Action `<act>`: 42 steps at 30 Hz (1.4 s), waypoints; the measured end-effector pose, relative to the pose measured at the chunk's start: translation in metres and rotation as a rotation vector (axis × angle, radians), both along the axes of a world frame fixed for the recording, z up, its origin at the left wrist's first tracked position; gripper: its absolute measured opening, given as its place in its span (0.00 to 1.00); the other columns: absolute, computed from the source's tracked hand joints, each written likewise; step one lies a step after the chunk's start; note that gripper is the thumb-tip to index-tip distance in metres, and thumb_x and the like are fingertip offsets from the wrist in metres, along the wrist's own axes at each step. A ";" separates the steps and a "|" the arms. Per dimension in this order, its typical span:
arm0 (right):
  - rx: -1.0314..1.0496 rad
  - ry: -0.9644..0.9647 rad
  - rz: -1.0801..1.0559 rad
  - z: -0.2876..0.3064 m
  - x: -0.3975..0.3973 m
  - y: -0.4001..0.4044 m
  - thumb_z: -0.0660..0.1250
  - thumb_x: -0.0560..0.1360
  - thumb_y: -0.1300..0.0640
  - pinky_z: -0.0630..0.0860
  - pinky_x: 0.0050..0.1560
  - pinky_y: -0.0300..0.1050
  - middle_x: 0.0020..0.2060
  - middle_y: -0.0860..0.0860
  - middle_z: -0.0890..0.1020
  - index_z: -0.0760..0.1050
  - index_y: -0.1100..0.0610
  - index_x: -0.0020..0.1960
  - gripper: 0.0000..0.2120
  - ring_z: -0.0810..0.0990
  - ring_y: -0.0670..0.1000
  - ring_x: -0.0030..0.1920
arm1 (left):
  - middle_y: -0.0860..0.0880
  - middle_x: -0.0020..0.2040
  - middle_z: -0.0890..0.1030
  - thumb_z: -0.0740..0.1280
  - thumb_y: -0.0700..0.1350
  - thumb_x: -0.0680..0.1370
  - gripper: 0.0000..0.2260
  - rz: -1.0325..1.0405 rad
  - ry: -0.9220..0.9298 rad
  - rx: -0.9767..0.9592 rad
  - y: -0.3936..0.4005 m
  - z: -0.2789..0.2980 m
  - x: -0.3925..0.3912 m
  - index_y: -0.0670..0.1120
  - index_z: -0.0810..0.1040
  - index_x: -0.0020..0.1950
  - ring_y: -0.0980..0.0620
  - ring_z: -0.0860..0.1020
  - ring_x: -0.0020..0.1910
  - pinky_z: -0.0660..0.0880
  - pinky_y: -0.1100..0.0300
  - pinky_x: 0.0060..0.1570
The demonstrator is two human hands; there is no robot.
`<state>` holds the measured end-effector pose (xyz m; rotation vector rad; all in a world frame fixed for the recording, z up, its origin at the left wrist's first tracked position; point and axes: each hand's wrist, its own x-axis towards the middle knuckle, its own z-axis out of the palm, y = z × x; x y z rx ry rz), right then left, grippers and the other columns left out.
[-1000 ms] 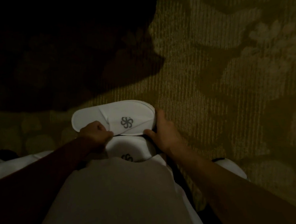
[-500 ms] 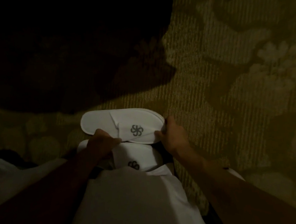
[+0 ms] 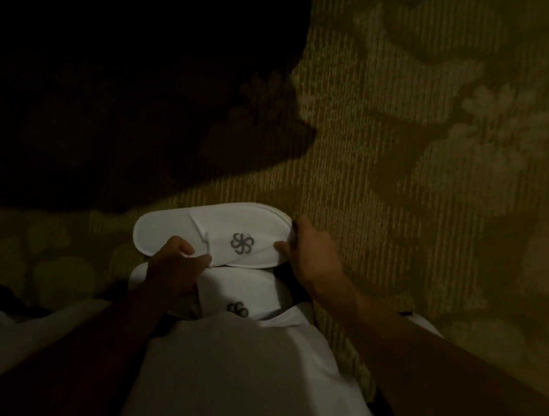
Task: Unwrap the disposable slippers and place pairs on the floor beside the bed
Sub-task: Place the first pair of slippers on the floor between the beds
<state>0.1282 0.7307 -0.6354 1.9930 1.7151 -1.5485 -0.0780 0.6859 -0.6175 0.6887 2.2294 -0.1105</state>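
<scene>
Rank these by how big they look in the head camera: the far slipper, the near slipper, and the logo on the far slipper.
1. far slipper, seen whole.
2. near slipper, partly hidden by the white garment, so its true size may match the first.
3. logo, smallest.

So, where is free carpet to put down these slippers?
Free: the lit carpet right of the right hand, and the strip beyond the upper slipper up to the dark shadow. Crowded: near the body, where the left hand and lower slipper are.
</scene>
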 end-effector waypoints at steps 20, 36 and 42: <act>-0.084 -0.019 0.166 0.003 0.008 0.019 0.65 0.78 0.44 0.78 0.53 0.54 0.56 0.59 0.80 0.68 0.58 0.64 0.22 0.80 0.59 0.54 | 0.37 0.53 0.79 0.75 0.48 0.73 0.24 -0.141 0.034 -0.177 0.017 0.015 0.001 0.39 0.70 0.61 0.39 0.80 0.49 0.80 0.49 0.42; -0.111 0.166 -0.055 0.076 0.074 0.012 0.61 0.82 0.52 0.74 0.45 0.46 0.52 0.60 0.81 0.73 0.63 0.56 0.14 0.80 0.57 0.50 | 0.39 0.56 0.79 0.66 0.50 0.80 0.18 -0.170 -0.145 -0.222 0.046 0.119 0.046 0.39 0.76 0.63 0.38 0.78 0.52 0.77 0.47 0.51; -0.199 0.198 0.037 0.114 0.094 0.015 0.64 0.80 0.52 0.76 0.56 0.51 0.57 0.61 0.80 0.72 0.64 0.63 0.18 0.79 0.60 0.57 | 0.40 0.60 0.79 0.65 0.51 0.80 0.17 -0.246 -0.216 -0.213 0.054 0.161 0.067 0.44 0.75 0.66 0.39 0.78 0.57 0.78 0.46 0.56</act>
